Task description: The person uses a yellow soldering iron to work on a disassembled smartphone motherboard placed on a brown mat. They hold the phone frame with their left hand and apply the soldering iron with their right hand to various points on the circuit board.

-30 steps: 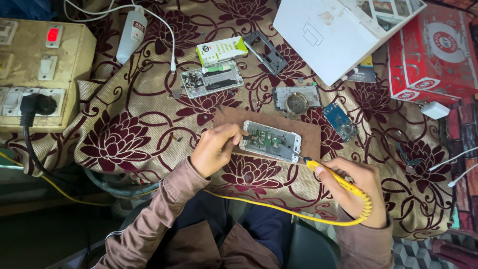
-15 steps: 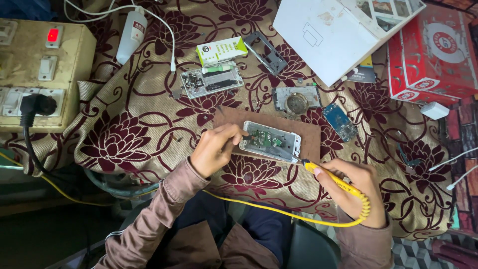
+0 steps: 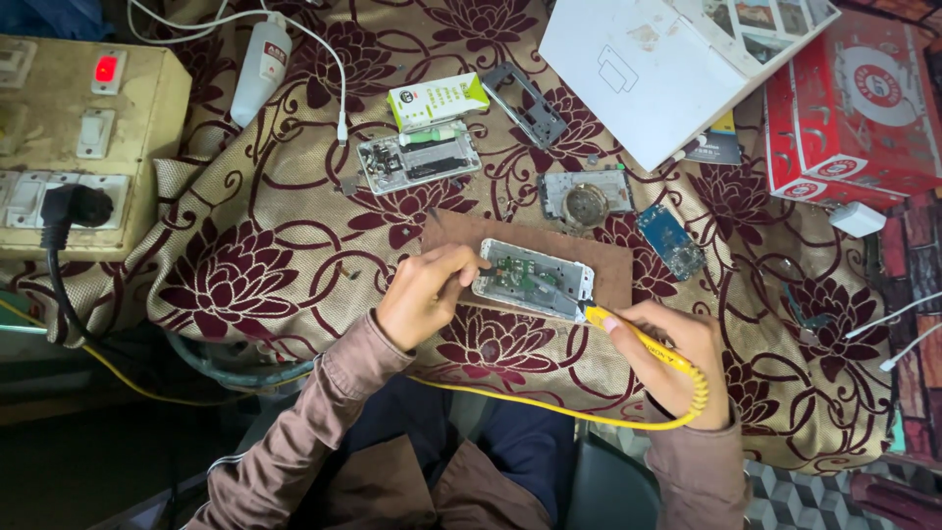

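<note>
Your left hand [image 3: 424, 294] curls with its fingertips pinched on the left end of the opened phone [image 3: 535, 280], which lies flat on the brown board [image 3: 613, 265]. Your right hand [image 3: 675, 358] is closed around the yellow soldering iron [image 3: 643, 342], its tip at the phone's lower right corner.

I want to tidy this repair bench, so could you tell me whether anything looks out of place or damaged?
Several phones lie opened up: one under the left hand and the right hand with its yellow soldering iron, another beside a loose frame. A bare blue circuit board lies loose.
</note>
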